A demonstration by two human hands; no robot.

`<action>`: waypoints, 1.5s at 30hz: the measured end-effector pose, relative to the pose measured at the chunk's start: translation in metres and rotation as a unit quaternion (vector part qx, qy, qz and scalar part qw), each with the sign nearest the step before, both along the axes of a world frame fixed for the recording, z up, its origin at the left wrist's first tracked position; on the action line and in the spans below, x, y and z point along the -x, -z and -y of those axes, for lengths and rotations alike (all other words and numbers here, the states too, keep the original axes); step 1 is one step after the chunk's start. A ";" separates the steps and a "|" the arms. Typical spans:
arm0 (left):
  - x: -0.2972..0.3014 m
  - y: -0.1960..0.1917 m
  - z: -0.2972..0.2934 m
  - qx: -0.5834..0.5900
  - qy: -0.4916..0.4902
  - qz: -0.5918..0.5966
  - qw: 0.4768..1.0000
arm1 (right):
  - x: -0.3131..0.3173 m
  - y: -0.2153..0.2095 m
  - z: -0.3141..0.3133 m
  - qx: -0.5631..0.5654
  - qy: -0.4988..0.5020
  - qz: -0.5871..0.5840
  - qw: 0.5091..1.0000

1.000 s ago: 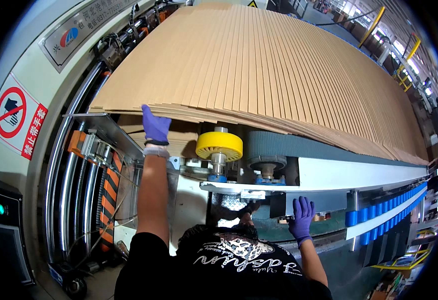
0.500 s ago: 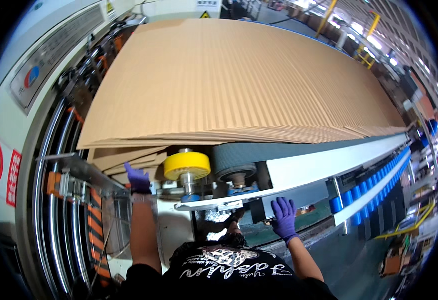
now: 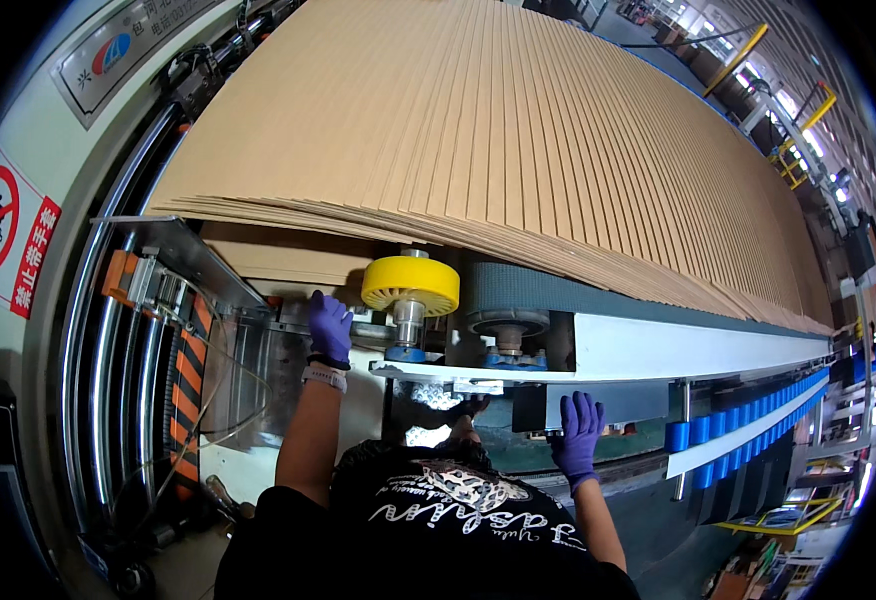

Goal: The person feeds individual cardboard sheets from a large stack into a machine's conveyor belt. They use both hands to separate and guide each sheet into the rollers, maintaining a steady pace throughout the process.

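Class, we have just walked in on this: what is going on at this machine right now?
A person in purple gloves leans over a feeding machine loaded with a long shingled stack of brown cardboard sheets. The left hand rests on the metal frame just under the stack's front edge, beside the yellow wheel. The right hand is spread flat against the dark panel below the white side rail. Neither hand holds anything. A row of blue rollers runs off to the right.

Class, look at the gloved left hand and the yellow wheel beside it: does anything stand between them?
Nothing visible does. The left hand rests on the metal bar just left of the yellow wheel, with only that bare bar running between them.
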State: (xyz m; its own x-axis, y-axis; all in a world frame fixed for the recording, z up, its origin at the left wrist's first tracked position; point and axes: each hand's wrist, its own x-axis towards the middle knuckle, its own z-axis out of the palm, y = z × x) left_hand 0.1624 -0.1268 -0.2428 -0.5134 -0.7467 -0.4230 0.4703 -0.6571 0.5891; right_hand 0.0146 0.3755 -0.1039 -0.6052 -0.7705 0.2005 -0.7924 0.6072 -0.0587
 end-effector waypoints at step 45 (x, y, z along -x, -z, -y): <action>0.097 0.020 0.090 -0.128 -0.066 -0.097 0.985 | -0.001 -0.001 -0.005 -0.044 0.024 0.008 0.999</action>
